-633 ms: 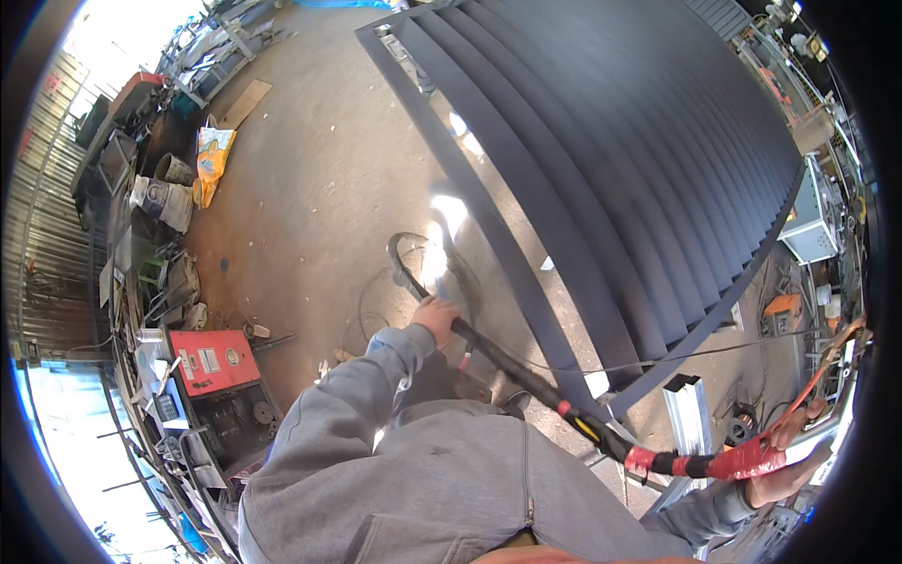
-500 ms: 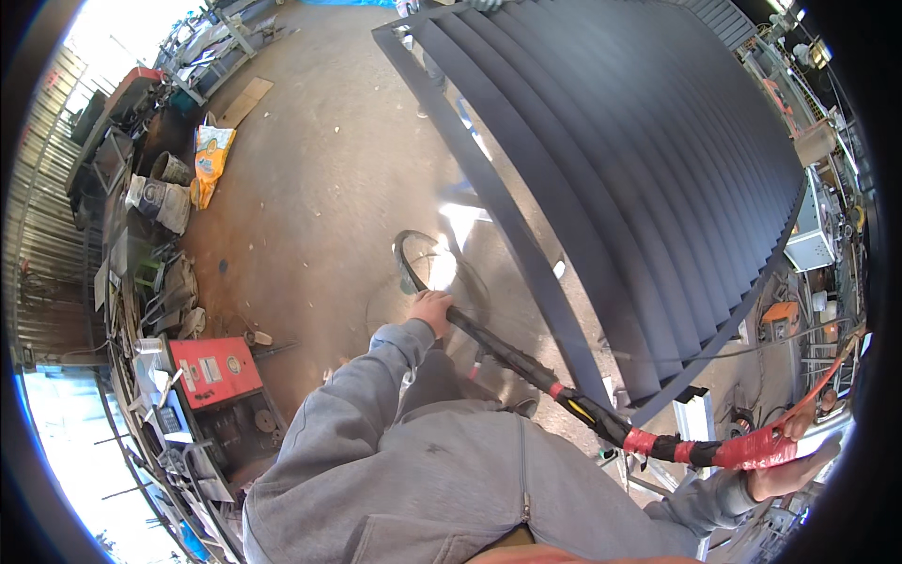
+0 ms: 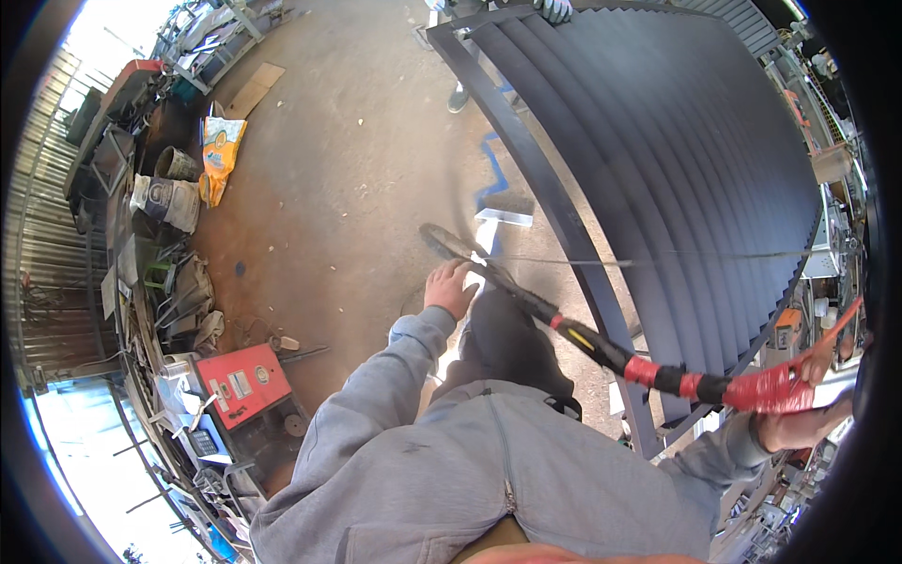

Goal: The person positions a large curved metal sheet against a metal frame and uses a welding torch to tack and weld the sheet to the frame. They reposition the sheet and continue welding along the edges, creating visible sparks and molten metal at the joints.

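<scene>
Holding a taped cable (image 3: 658, 371) at both ends, the left hand (image 3: 449, 287) grips the black section near its floor loop; the right hand (image 3: 799, 418) clasps the red-wrapped end; since earlier, the slatted panel (image 3: 676, 169) has shifted right, exposing more floor (image 3: 348, 188).

The slatted gate panel (image 3: 695, 179) lies on the floor (image 3: 348, 160) along its right side; the welding machine (image 3: 240, 383) stands at the floor's left edge, before the sack (image 3: 218, 155) and buckets (image 3: 169, 197) farther back; the cable (image 3: 601, 348) runs between the left hand (image 3: 449, 287), near the panel's left edge, and the right hand (image 3: 799, 428) at the panel's near right corner.
</scene>
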The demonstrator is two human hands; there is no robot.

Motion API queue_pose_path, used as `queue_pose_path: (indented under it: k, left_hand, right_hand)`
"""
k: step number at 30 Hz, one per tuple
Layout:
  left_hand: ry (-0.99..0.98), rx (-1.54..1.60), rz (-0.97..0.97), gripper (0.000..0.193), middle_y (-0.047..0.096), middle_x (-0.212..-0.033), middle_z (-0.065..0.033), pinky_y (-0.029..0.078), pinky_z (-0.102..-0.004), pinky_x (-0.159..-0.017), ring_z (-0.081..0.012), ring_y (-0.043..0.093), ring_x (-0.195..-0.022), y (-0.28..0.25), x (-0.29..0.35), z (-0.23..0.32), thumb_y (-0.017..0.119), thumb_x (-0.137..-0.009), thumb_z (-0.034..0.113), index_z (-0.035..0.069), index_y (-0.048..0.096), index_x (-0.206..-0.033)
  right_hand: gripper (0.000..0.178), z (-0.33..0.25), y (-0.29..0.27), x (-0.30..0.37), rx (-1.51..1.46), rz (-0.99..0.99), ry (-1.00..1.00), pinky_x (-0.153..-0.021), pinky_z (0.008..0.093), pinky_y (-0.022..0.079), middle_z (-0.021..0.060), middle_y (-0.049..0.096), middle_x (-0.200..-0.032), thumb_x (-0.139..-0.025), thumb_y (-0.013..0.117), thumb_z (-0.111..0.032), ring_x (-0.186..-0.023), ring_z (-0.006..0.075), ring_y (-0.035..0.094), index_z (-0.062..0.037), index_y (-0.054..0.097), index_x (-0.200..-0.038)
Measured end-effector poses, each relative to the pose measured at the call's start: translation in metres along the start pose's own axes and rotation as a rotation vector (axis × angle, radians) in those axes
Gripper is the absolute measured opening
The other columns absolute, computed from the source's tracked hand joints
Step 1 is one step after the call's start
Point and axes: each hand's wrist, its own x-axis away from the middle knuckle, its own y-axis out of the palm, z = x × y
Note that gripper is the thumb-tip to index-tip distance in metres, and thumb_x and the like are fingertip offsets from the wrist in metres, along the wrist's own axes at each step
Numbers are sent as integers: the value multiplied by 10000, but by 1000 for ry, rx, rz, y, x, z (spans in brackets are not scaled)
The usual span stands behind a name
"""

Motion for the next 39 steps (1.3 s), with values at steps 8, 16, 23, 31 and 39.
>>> queue_pose_path:
  k: [8, 16, 23, 31, 39]
  left_hand:
    - [-219, 100, -252, 463, 638, -1371, -148, 479, -461, -1071, -359, 602, -1265, -32, 32, -71, 688, -937, 379, 135, 659, -1330]
    - [-453, 225, -257, 401, 691, -1263, -169, 516, -425, -1033, -333, 658, -1185, -94, -54, -156, 698, -936, 373, 105, 717, -1234]
    - [-252, 235, -144, 350, 744, -1142, -157, 537, -389, -966, -297, 704, -1057, -161, -251, -148, 726, -952, 283, 47, 726, -1210]
    - [-210, 516, 58, 358, 727, -1105, -145, 524, -369, -963, -245, 680, -1056, -214, -442, -101, 751, -941, 224, -8, 690, -1207]
    - [-139, 737, -45, 752, 520, -1439, -209, 448, -414, -1090, -295, 532, -1320, -208, -585, -84, 820, -877, 282, -58, 458, -1443]
  right_hand:
    - [470, 142, 64, -73, 385, 158, -9, -609, 285, 358, 26, 461, -713, -1036, 286, -478, -635, 136, 421, -64, 471, -1159]
    - [795, 327, 58, -119, 397, -19, 229, -679, 315, 539, 147, 623, -1001, -954, 573, -703, -755, 173, 652, 29, 512, -1259]
    - [802, 429, 79, -152, 519, 43, 531, -711, 321, 537, 162, 589, -1174, -932, 647, -675, -843, 179, 653, 44, 541, -1270]
    - [714, 453, 125, -176, 642, 131, 688, -756, 335, 520, 115, 630, -1070, -968, 621, -611, -877, 184, 637, 52, 564, -1228]
    - [789, 488, 190, -184, 831, 370, 734, -685, 286, 479, 97, 641, -1021, -950, 594, -704, -797, 142, 607, 19, 512, -1255]
